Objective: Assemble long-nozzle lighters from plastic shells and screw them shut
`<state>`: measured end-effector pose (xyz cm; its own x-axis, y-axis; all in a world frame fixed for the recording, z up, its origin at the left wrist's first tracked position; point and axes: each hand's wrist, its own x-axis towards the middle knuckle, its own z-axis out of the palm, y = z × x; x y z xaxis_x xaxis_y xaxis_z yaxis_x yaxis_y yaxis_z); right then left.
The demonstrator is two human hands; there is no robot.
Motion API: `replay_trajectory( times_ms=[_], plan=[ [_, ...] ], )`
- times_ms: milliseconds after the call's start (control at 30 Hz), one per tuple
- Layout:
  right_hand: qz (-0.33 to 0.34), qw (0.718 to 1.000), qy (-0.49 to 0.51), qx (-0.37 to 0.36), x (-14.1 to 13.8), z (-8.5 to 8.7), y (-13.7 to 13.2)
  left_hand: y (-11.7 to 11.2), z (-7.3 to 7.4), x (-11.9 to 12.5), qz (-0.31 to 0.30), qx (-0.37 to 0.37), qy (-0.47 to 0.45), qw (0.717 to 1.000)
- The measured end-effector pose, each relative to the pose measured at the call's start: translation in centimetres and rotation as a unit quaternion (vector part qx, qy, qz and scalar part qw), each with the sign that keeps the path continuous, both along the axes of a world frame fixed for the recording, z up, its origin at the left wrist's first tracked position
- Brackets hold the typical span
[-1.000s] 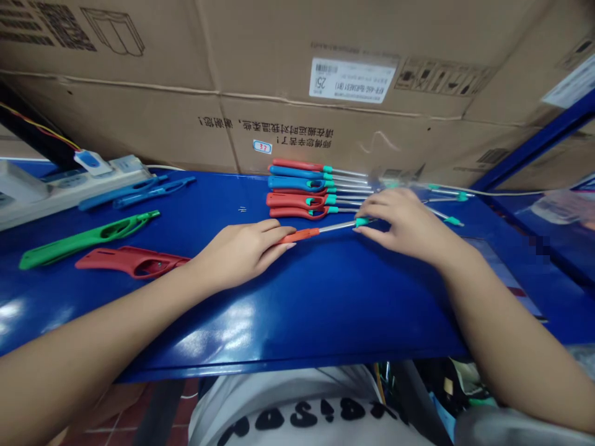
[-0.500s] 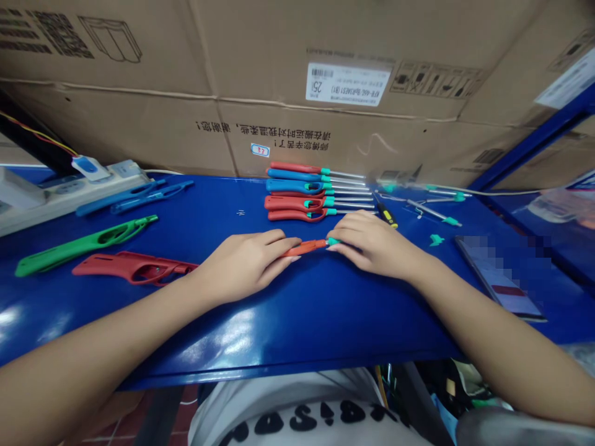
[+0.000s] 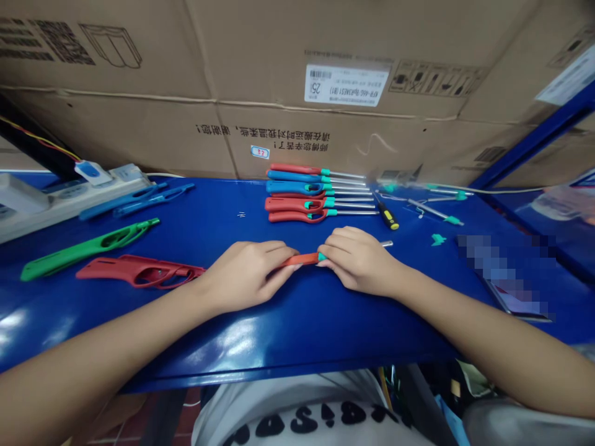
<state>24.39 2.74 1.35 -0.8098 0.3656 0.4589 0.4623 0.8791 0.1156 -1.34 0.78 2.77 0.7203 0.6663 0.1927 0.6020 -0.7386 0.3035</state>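
Left hand (image 3: 248, 272), centre of frame: grip closed, fingertips pinching the orange-red handle (image 3: 307, 259), much of which lies hidden under the fingers. Right hand (image 3: 360, 260), just right of centre: grip closed round the turquoise collar (image 3: 321, 256) at the handle's end; a metal tube (image 3: 387, 244) shows beyond the knuckles. Handle lies between the two hands, low over the blue desk (image 3: 297, 334); cannot tell whether it touches the surface.

Just above the hands, a stacked row of red and blue lighters (image 3: 297, 204), tubes pointing right. Yellow-and-black screwdriver (image 3: 388, 217) near the tube tips. Farther right, loose metal rods (image 3: 434, 212) with turquoise ends, a turquoise piece (image 3: 437, 240), a partly pixelated flat device (image 3: 506, 285).

Left of centre, tiny pins (image 3: 241, 214). Left side: red shell (image 3: 116, 271) beside the left forearm, green shell (image 3: 69, 252), two blue shells (image 3: 153, 201) by a white power strip (image 3: 65, 201). Cardboard (image 3: 260, 74) fills the top.
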Motion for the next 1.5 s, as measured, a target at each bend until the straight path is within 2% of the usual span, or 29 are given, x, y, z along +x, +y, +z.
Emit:
replay_trajectory(
  times_ms=[200,333,633,833,967,1033,1100,1133,1200,1267,1400,1500],
  plan=[
    [-0.021,0.99,0.052,-0.129,-0.3,-0.9,-0.3,-0.4,-0.7,0.1,-0.002,0.103,0.053,0.993],
    [-0.03,0.979,0.065,-0.189,-0.4,-1.1,-0.1,-0.3,-0.9,0.1,-0.007,0.132,0.067,0.989],
    [-0.059,0.967,0.042,-0.244,0.1,-0.1,1.1,0.8,-0.4,-0.4,0.037,0.101,0.057,0.993],
    [-0.117,0.946,-0.024,-0.3,1.8,0.8,1.6,1.0,0.0,-0.6,0.034,0.087,0.076,0.993],
    [-0.114,0.932,-0.019,-0.344,3.1,1.5,2.2,1.0,0.1,-0.5,0.041,0.087,0.09,0.991],
    [-0.125,0.933,-0.001,-0.338,3.9,2.1,2.6,1.0,0.2,-0.6,0.042,0.088,0.099,0.99],
    [-0.192,0.939,0.039,-0.283,4.8,2.9,3.1,0.9,0.3,-0.6,0.045,0.091,0.111,0.989],
    [-0.251,0.935,0.059,-0.243,5.3,3.3,3.3,0.8,0.3,-0.7,0.046,0.09,0.117,0.988],
    [-0.378,0.907,0.06,-0.178,6.4,3.9,3.7,0.6,0.5,-0.7,0.05,0.085,0.131,0.986],
    [-0.46,0.873,0.019,-0.162,7.3,4.2,4.0,0.3,0.8,-0.6,0.056,0.078,0.147,0.984],
    [-0.552,0.81,-0.074,-0.184,8.5,3.9,4.4,0.0,1.2,-0.6,0.067,0.077,0.178,0.979],
    [-0.557,0.794,-0.102,-0.221,8.5,3.4,4.6,-0.1,1.1,-0.4,0.063,0.078,0.18,0.979]
  ],
)
